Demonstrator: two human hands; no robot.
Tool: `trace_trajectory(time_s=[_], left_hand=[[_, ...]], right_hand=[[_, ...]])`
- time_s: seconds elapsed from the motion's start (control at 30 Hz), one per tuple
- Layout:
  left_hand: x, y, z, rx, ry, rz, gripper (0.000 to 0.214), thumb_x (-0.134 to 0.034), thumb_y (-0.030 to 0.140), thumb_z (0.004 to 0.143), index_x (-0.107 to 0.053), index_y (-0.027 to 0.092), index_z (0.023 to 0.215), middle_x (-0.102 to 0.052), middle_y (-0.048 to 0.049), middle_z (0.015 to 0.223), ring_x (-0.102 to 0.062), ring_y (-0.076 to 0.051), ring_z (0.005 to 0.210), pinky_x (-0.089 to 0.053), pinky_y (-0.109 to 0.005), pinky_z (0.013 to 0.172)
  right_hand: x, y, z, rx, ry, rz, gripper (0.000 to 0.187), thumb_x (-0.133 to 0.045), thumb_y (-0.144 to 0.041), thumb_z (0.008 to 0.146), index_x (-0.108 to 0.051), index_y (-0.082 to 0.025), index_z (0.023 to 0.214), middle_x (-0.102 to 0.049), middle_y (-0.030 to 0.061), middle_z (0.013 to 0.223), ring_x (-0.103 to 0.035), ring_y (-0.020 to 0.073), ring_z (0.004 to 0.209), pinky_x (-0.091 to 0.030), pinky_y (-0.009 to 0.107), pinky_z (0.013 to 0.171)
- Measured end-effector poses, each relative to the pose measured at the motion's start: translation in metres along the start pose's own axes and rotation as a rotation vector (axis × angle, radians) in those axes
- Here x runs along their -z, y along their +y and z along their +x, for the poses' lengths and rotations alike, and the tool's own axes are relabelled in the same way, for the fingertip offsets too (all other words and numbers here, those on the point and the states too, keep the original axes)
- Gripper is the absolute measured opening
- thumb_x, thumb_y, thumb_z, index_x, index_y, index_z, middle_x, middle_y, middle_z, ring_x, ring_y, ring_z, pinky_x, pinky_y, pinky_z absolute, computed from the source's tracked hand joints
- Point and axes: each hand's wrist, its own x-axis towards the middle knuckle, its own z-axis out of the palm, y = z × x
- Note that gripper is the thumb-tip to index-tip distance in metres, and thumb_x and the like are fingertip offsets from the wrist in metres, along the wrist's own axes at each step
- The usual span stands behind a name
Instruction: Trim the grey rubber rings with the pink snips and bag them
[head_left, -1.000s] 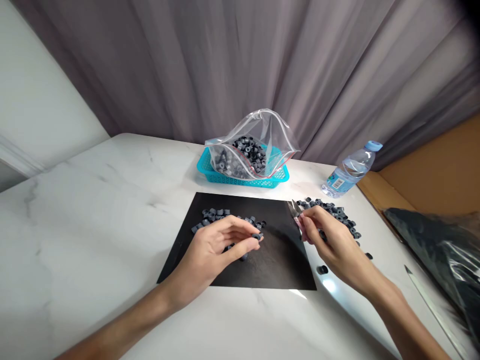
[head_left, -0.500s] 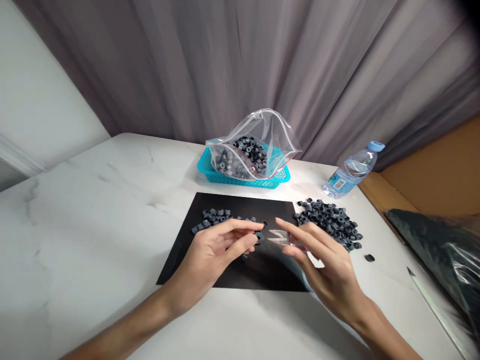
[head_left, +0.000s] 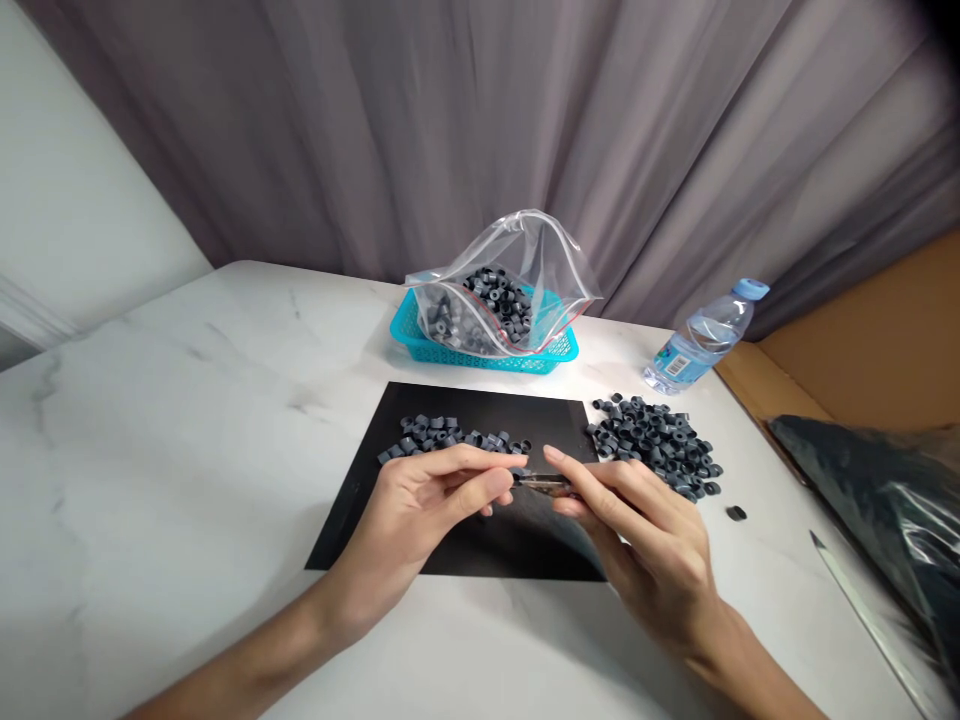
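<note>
My left hand (head_left: 424, 515) pinches a small dark grey plastic ring (head_left: 519, 473) between thumb and forefinger, mostly hidden by the fingertips. Opposite it, my right hand (head_left: 652, 535) grips a small shiny metal tool (head_left: 546, 482); its kind is not clear. The tool's thin end meets the ring. Both hands are over a black mat (head_left: 352, 500). Behind the left fingers, several grey rings (head_left: 431, 432) lie on the mat. A larger heap of the same rings (head_left: 660, 440) lies beyond my right hand.
At the back, a turquoise basket (head_left: 480, 360) holds an open zip bag (head_left: 551, 260) of grey rings. A water bottle (head_left: 701, 340) stands at the right. One ring (head_left: 736, 513) lies apart near a slim pointed tool (head_left: 862, 620). A cardboard box (head_left: 877, 340) borders the right side.
The metal tool has moved left and turned edge-on, so its end now reaches the ring. My right hand has shifted slightly left with it; my left hand keeps its pinch.
</note>
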Motion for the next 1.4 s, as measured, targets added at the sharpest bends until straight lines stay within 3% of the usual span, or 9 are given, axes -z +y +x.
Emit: trace_trajectory(time_s=[0.67, 0.87, 1.07, 1.27, 1.4], left_hand=[[-0.002, -0.003, -0.004, 0.09, -0.074, -0.1, 0.021, -0.069, 0.036, 0.094, -0.08, 0.032, 0.111, -0.068, 0.0003, 0.086, -0.06, -0.014, 0.087, -0.048, -0.025, 0.082], [-0.006, 0.0, -0.005, 0.151, -0.097, -0.166, 0.021, -0.074, 0.039, 0.09, -0.081, 0.031, 0.109, -0.078, -0.0023, 0.103, -0.066, -0.02, 0.104, -0.048, -0.032, 0.097], [-0.01, -0.002, -0.005, 0.166, -0.104, -0.198, 0.023, -0.072, 0.035, 0.092, -0.078, 0.033, 0.115, -0.078, -0.0005, 0.118, -0.066, -0.019, 0.114, -0.046, -0.03, 0.104], [-0.013, -0.003, -0.009, 0.234, -0.059, -0.296, 0.017, -0.076, 0.04, 0.088, -0.081, 0.037, 0.104, -0.08, 0.0032, 0.108, -0.064, -0.02, 0.117, -0.041, -0.034, 0.11], [-0.013, -0.005, -0.011, 0.293, -0.082, -0.345, 0.02, -0.076, 0.042, 0.088, -0.081, 0.037, 0.107, -0.08, 0.0026, 0.11, -0.062, -0.021, 0.123, -0.034, -0.038, 0.116]], right_hand=[[0.001, 0.003, -0.004, 0.045, -0.007, -0.105, 0.063, -0.062, -0.009, 0.097, -0.043, -0.026, 0.156, -0.074, 0.0059, 0.098, -0.055, 0.0157, 0.069, -0.046, 0.03, 0.064], [0.001, 0.003, -0.005, 0.05, 0.0, -0.103, 0.063, -0.062, -0.009, 0.098, -0.044, -0.026, 0.155, -0.074, 0.0063, 0.098, -0.055, 0.0161, 0.07, -0.046, 0.029, 0.064], [0.0, 0.002, -0.003, 0.058, 0.006, -0.101, 0.062, -0.06, -0.009, 0.099, -0.042, -0.026, 0.156, -0.073, 0.0063, 0.096, -0.054, 0.0157, 0.069, -0.046, 0.029, 0.063], [0.0, 0.004, -0.006, 0.065, -0.016, -0.123, 0.065, -0.062, -0.007, 0.097, -0.041, -0.024, 0.156, -0.074, 0.0071, 0.099, -0.053, 0.0161, 0.069, -0.045, 0.03, 0.065], [0.001, 0.005, -0.008, 0.106, -0.007, -0.147, 0.065, -0.063, -0.007, 0.097, -0.041, -0.021, 0.156, -0.073, 0.0083, 0.098, -0.052, 0.0161, 0.069, -0.044, 0.03, 0.064]])
